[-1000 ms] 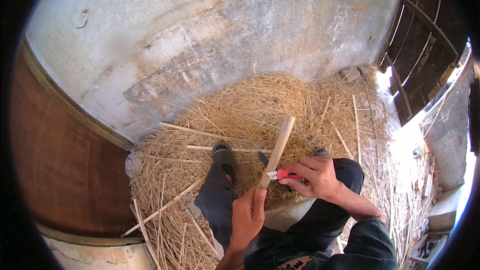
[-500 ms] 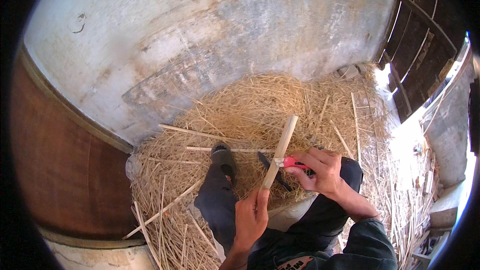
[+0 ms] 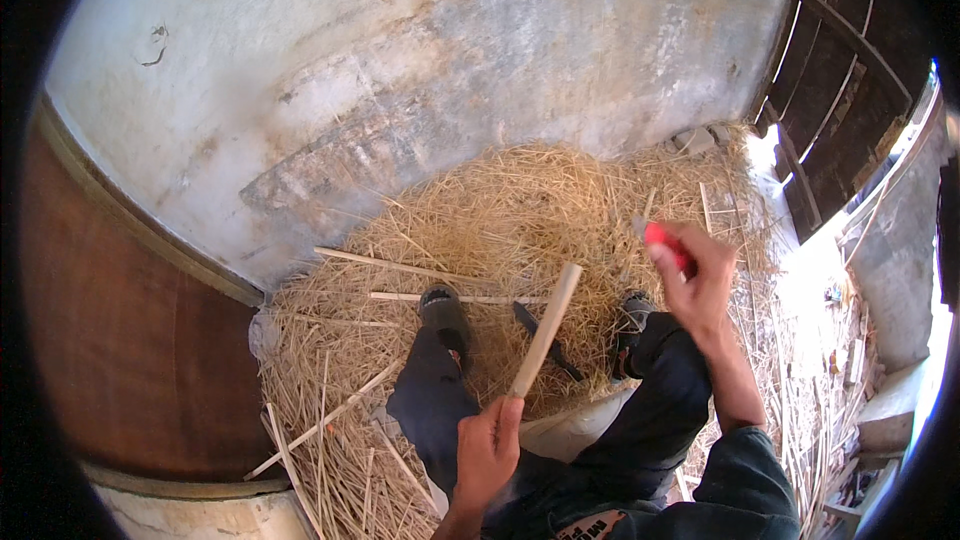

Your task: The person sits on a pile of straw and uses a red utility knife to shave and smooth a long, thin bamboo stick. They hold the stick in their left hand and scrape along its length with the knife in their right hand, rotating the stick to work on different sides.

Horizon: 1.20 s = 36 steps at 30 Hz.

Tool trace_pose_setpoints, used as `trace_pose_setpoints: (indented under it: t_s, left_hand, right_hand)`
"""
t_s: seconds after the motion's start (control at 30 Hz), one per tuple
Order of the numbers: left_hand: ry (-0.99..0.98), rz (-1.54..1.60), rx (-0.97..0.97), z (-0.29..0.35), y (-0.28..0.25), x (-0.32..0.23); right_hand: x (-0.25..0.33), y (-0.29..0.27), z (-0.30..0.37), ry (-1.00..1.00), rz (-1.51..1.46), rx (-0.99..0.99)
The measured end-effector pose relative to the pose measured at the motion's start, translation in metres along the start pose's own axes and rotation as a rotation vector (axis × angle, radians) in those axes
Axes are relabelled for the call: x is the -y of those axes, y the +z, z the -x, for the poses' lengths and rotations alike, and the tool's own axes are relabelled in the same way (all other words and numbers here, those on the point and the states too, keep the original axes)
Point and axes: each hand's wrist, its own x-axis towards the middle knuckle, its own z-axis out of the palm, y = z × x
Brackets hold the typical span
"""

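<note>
My left hand [image 3: 487, 450] is closed around the lower end of a pale wooden stick [image 3: 547, 330], which slants up and to the right over the straw. Off to the right and higher, my right hand [image 3: 697, 275] grips a red-handled utility knife [image 3: 668, 243]. Its blade points up and left, apart from the stick. A dark knife [image 3: 548, 342] lies on the straw between my feet, partly behind the stick.
Straw and shavings [image 3: 520, 200] cover the floor, with several thin wooden strips [image 3: 395, 265] on top. A stained wall [image 3: 450, 70] rises in front. At left is a brown panel [image 3: 150, 320]; dark wooden boards [image 3: 850, 70] stand at upper right.
My right hand has lifted the utility knife off the stick, up and to the right. The stick has dropped slightly with my left hand and turned, showing a rounder side.
</note>
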Motion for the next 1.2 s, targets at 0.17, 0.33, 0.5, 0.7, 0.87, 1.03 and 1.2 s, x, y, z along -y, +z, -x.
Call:
trace_pose_setpoints:
  t_s: [0.17,0.33,0.5,0.7,0.87,1.03,1.2]
  left_hand:
    - [0.089,0.003,-0.072,-0.019,0.006,-0.012]
    - [0.130,0.016,-0.093,-0.023,0.012,-0.022]
    - [0.134,0.009,-0.106,-0.025,0.016,-0.028]
    - [0.147,-0.028,-0.085,-0.024,0.015,-0.028]
    - [0.149,-0.037,-0.080,-0.023,0.015,-0.024]
    - [0.128,-0.027,-0.072,-0.020,0.014,-0.025]
    - [0.150,-0.013,-0.079,-0.020,0.012,-0.026]
  right_hand:
    - [0.020,0.029,0.042,-0.246,-0.131,0.232]
    - [0.033,0.039,0.054,-0.353,-0.078,0.288]
    - [0.033,0.041,0.056,-0.341,-0.036,0.247]
    - [0.035,0.038,0.054,-0.347,0.009,0.209]
    - [0.034,0.037,0.053,-0.375,0.034,0.190]
    - [0.034,0.033,0.049,-0.399,0.066,0.184]
    - [0.034,0.032,0.046,-0.424,0.075,0.182]
